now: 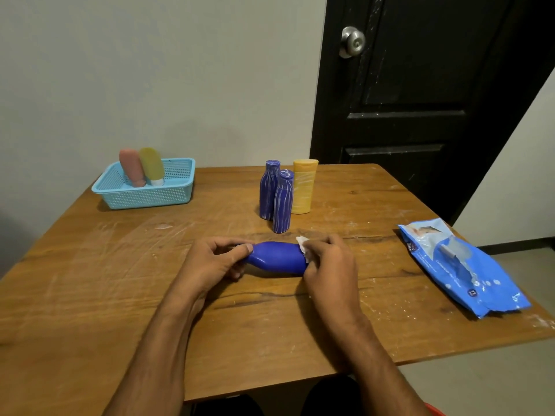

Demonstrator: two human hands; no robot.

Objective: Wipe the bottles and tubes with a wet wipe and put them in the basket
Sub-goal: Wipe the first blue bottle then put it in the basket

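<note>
Blue and lying on its side just above the wooden table (120, 295), the bottle (277, 258) sits crosswise between both hands at the middle of the view; the left hand (210, 262) curls round its narrow neck end, thumb on top, forearm reaching in from 7 o'clock, while the right hand (329, 265) wraps the wide base end with a white wet wipe (301, 244) bunched under its fingers, forearm coming from 5 o'clock. At 10 o'clock a light blue perforated basket (150, 196) holds a pink tube (132, 166) and a yellow-green tube (151, 165), both leaning cap-down. At 12 o'clock two streaked blue bottles (282, 202) stand upright beside a yellow bottle (303, 187). At 3 o'clock lies a blue wipes pack (480, 274), its flap lifted
</note>
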